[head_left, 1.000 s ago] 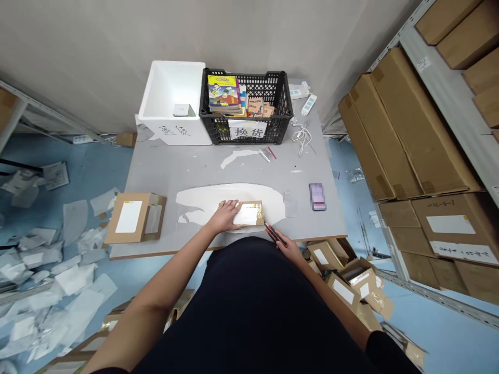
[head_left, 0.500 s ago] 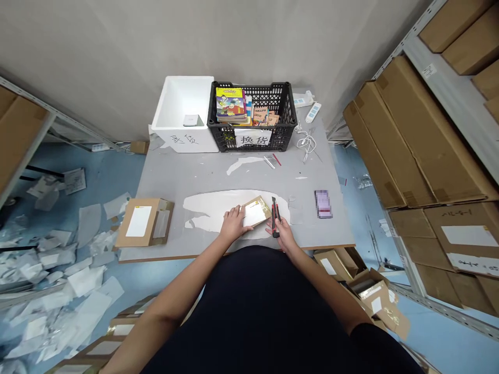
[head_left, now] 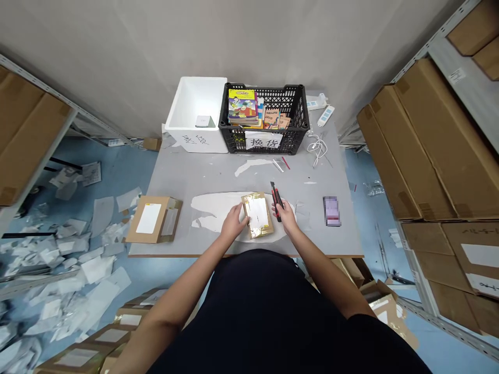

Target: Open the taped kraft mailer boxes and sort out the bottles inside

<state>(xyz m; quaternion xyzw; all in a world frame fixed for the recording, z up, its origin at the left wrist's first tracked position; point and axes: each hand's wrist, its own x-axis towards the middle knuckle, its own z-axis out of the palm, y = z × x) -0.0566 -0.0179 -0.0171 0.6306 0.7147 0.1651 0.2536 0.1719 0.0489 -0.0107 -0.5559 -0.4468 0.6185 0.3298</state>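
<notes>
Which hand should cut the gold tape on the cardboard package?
The right hand seems better: it grips the red utility knife beside the cardboard package. The left hand touches the package's other edge, so it could hold it steady.

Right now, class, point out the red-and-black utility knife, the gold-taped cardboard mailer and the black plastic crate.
Red-and-black utility knife [head_left: 276, 199], head view, on its handle.
Gold-taped cardboard mailer [head_left: 257, 214], head view, on its white label.
Black plastic crate [head_left: 236, 139], head view, on its front wall.

Bright even light, faint shadows, bowed wide-angle edges
</notes>
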